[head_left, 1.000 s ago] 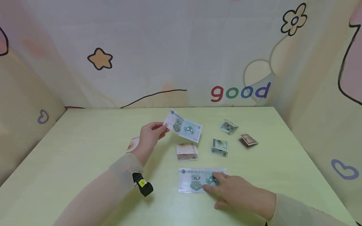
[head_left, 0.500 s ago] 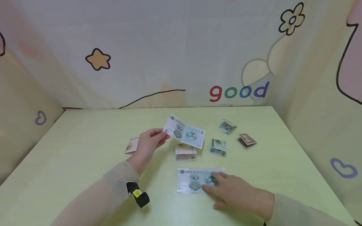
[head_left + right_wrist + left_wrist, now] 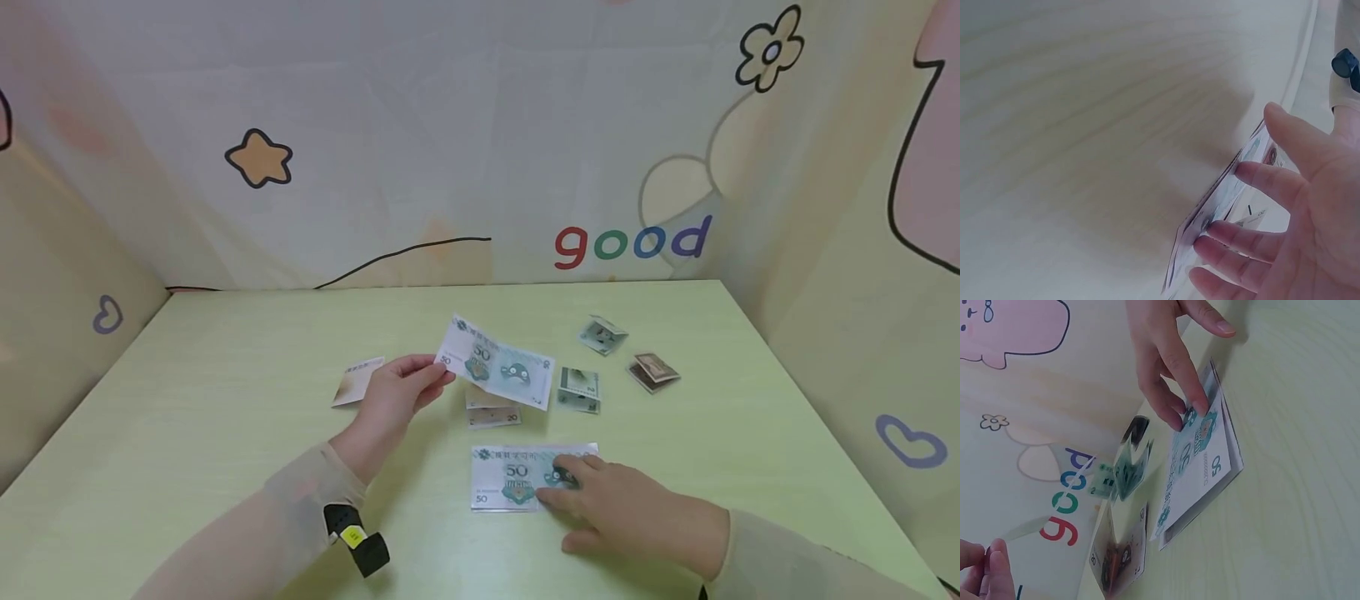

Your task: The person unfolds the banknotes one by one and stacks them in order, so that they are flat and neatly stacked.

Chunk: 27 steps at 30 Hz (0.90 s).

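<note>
My left hand (image 3: 393,400) pinches the left end of a creased play banknote (image 3: 495,364) marked 50, held up above the table. It hangs partly over a folded note (image 3: 492,414) marked 20. My right hand (image 3: 630,508) rests its fingertips on a flat pile of 50 notes (image 3: 495,479) nearer the front. In the right wrist view the fingers (image 3: 1266,181) are spread and fairly straight on the pile (image 3: 1222,194). The left wrist view shows slightly separated edges on this pile (image 3: 1204,469).
A pale note (image 3: 358,382) lies left of my left hand. Right of the raised note are a folded green note (image 3: 579,390), another green one (image 3: 602,335) farther back and a folded brown note (image 3: 653,372). A printed cloth wall (image 3: 375,167) stands behind the table (image 3: 225,433).
My left hand has come down and slightly toward me with the 50 note, which covers more of the folded 20 note. My right hand has stayed on the pile.
</note>
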Available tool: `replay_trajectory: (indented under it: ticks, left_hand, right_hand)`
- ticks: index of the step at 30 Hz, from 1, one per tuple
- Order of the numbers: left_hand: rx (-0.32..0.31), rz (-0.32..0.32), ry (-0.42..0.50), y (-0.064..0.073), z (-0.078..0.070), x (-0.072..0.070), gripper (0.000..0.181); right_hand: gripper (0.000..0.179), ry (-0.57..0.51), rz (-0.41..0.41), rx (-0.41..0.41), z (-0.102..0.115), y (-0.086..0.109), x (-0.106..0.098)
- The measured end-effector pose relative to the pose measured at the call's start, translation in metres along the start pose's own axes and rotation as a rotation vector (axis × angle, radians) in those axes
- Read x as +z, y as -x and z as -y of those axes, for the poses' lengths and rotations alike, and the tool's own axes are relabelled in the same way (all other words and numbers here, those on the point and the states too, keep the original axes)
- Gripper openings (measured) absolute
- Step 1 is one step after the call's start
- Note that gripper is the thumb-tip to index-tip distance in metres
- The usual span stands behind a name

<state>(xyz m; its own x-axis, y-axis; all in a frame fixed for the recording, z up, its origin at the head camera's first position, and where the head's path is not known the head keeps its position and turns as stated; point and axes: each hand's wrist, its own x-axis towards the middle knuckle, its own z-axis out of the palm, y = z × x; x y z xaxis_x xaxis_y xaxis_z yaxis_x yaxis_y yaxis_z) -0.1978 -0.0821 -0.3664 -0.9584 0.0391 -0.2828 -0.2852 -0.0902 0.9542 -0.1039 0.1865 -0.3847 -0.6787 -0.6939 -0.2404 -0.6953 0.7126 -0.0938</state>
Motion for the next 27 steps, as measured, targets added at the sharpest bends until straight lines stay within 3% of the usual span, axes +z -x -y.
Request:
replay_trajectory:
  ticks: [9, 22, 24, 27]
  left_hand:
    - [-0.003, 0.027, 0.057, 0.006, 0.004, -0.002, 0.024]
    - [-0.018, 0.062, 0.070, 0.019, 0.006, -0.004, 0.024]
    - [-0.017, 0.069, 0.070, 0.020, 0.007, -0.004, 0.024]
    - [-0.007, 0.082, 0.081, 0.022, 0.008, -0.004, 0.023]
  right_hand:
    - [0.053, 0.012, -0.074, -0.083, -0.004, -0.001, 0.000]
    - [0.049, -0.056, -0.085, -0.078, -0.007, -0.005, -0.001]
    - [0.050, -0.100, -0.074, -0.080, -0.009, -0.005, -0.003]
    - [0.054, -0.251, -0.043, -0.052, -0.013, -0.006, -0.007]
